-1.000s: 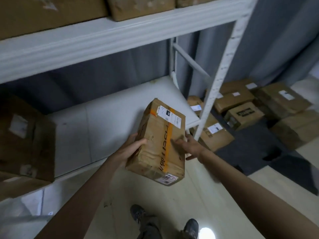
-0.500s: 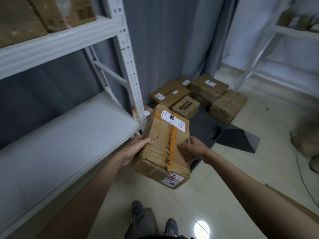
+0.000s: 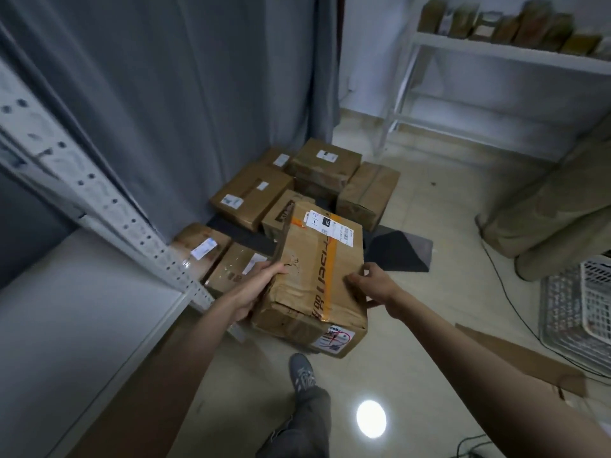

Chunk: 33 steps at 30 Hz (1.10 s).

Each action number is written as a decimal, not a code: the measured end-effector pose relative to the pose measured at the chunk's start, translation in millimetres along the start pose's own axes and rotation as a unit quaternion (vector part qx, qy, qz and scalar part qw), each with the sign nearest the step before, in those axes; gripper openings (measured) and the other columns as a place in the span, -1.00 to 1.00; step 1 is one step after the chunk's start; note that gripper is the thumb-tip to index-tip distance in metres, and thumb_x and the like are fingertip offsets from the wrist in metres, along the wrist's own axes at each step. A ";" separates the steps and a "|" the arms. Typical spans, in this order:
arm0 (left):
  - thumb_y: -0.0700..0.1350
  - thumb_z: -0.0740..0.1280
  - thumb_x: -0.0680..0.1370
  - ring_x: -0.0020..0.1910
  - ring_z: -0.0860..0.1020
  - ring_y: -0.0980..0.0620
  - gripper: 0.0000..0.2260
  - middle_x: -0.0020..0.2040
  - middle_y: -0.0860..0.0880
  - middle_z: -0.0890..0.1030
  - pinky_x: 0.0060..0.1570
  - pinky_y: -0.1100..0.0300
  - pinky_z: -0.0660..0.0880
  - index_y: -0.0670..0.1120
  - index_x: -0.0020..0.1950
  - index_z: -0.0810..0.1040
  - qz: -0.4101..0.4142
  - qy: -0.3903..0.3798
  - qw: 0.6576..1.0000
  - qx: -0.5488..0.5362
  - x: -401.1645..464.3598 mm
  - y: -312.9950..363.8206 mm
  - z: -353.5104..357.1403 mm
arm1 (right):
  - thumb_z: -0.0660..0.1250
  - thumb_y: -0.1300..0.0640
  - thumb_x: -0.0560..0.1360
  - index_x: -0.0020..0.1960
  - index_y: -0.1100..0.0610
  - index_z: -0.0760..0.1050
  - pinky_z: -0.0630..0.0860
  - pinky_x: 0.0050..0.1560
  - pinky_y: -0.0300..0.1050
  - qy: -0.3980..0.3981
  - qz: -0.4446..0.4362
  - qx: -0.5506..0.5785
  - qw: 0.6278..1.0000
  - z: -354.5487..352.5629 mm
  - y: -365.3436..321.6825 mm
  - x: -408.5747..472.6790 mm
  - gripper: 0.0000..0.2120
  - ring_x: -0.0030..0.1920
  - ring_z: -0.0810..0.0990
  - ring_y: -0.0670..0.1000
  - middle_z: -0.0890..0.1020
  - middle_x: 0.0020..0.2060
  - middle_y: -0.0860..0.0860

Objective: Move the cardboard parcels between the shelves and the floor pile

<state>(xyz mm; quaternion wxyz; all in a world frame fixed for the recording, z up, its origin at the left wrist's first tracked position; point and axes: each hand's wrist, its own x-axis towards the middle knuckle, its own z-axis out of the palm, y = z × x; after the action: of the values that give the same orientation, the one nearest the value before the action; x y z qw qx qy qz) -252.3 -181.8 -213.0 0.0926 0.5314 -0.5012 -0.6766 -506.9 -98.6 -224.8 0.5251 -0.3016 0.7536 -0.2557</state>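
I carry a crumpled cardboard parcel (image 3: 319, 276) with an orange tape stripe and a white label, held in the air above the floor. My left hand (image 3: 256, 289) grips its left side, thumb over the top edge. My right hand (image 3: 372, 284) holds its right side with curled fingers. Just beyond the parcel lies the floor pile (image 3: 254, 196) of several brown parcels on a dark mat, against the grey curtain. The white shelf (image 3: 82, 312) is at my lower left, its perforated post (image 3: 109, 209) running diagonally.
A second white rack (image 3: 509, 57) with parcels on it stands at the back right. Beige rolled bundles (image 3: 545, 209), white plastic crates (image 3: 582, 312), a black cable and a flat cardboard sheet (image 3: 522, 358) lie on the right. My foot (image 3: 302, 371) is below the parcel.
I have turned right, away from the shelf, carrying the parcel with both hands. The floor pile now lies straight ahead and the second rack has come into view.
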 end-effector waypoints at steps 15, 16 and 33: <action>0.27 0.42 0.29 0.21 0.49 0.01 -0.20 0.23 0.06 0.46 0.19 -0.01 0.48 0.07 0.48 0.30 -0.060 -0.020 0.997 0.045 212.3 101.2 2.7 | 0.34 0.04 0.61 0.26 0.15 0.38 0.54 -0.35 -0.21 0.048 0.080 0.058 0.994 -82.9 -48.7 171.6 -0.69 -0.08 0.61 -0.05 0.60 0.11 0.08; 0.29 0.42 0.25 0.24 0.48 -0.02 -0.16 0.26 0.04 0.46 0.27 -0.06 0.45 0.08 0.49 0.30 -0.065 -0.018 0.996 0.054 225.2 105.1 3.2 | 0.34 0.05 0.61 0.27 0.17 0.39 0.55 -0.35 -0.20 0.047 0.084 0.062 0.993 -88.3 -49.9 182.3 -0.68 -0.07 0.62 -0.03 0.61 0.12 0.10; -0.11 0.32 0.59 0.23 0.50 -0.14 -0.58 0.36 -0.16 0.49 0.23 -0.04 0.45 0.07 0.44 0.37 -0.197 0.059 0.978 0.024 480.1 151.5 27.9 | 0.33 0.21 0.59 0.55 0.27 0.11 0.56 0.22 0.30 -0.067 0.176 0.051 0.981 -166.1 -78.2 447.8 -0.37 0.33 0.49 0.32 0.43 0.39 0.26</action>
<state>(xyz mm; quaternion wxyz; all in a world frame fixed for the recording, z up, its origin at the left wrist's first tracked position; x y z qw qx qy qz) -537.4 -554.4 -398.0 -0.0259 0.6604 -0.3965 -0.6372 -768.7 -464.7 -402.5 0.6258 -0.1531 0.7442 -0.1763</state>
